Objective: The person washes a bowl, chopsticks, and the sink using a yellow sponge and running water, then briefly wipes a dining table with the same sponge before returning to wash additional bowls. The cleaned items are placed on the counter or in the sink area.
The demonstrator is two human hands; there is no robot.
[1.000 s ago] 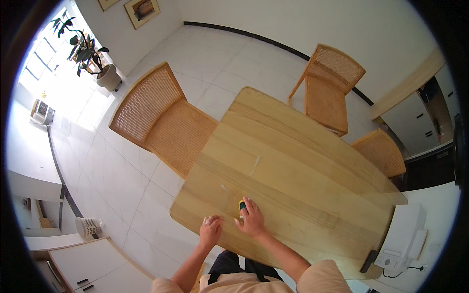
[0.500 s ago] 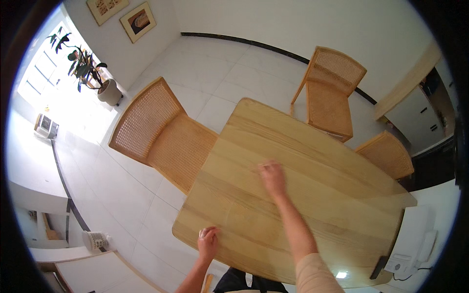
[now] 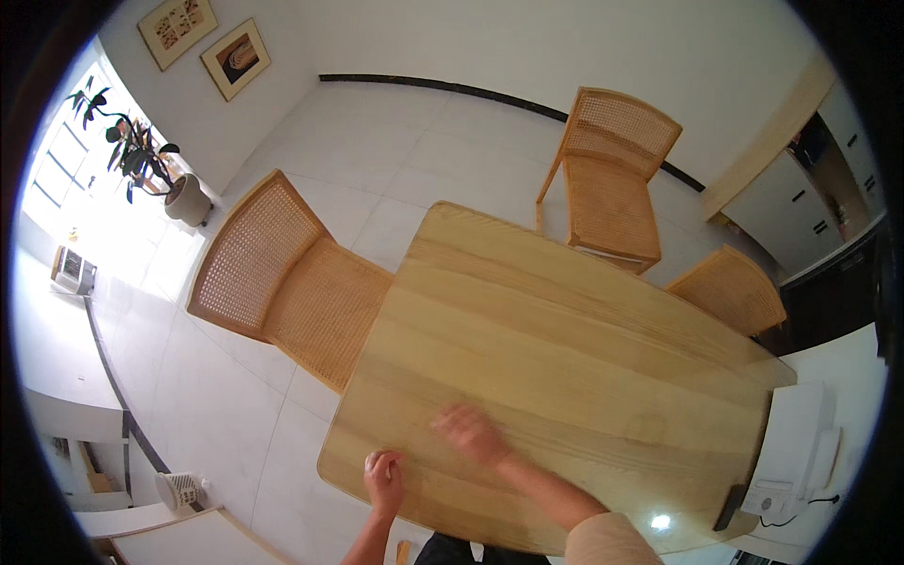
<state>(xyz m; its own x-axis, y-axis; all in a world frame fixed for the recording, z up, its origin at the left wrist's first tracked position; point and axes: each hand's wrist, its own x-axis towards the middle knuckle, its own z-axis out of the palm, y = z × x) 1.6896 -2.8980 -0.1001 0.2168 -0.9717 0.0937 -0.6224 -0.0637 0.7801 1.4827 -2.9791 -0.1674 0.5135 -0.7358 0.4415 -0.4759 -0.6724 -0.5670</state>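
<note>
A light wooden table [image 3: 565, 377] with rounded corners fills the middle of the view. Near its front left edge is my left hand [image 3: 383, 482], its fingers curled closed. A small pale spot shows at those fingers, too small to name, and the inside of the hand is hidden. My right hand [image 3: 471, 435] is over the tabletop, farther in and to the right of the left one. Motion smears its fingers, so neither their shape nor anything under them can be made out.
A cane chair [image 3: 306, 292] stands against the table's left side. Two more, a far chair [image 3: 612, 198] and a right chair [image 3: 734, 292], line the far side. A white box-shaped device [image 3: 786, 452] with a cable sits by the right end. A potted plant [image 3: 186, 200] stands far left.
My right hand has swept toward me and to the left, nearer the left hand. The left hand stays closed by the table edge. The whole view has shifted slightly.
</note>
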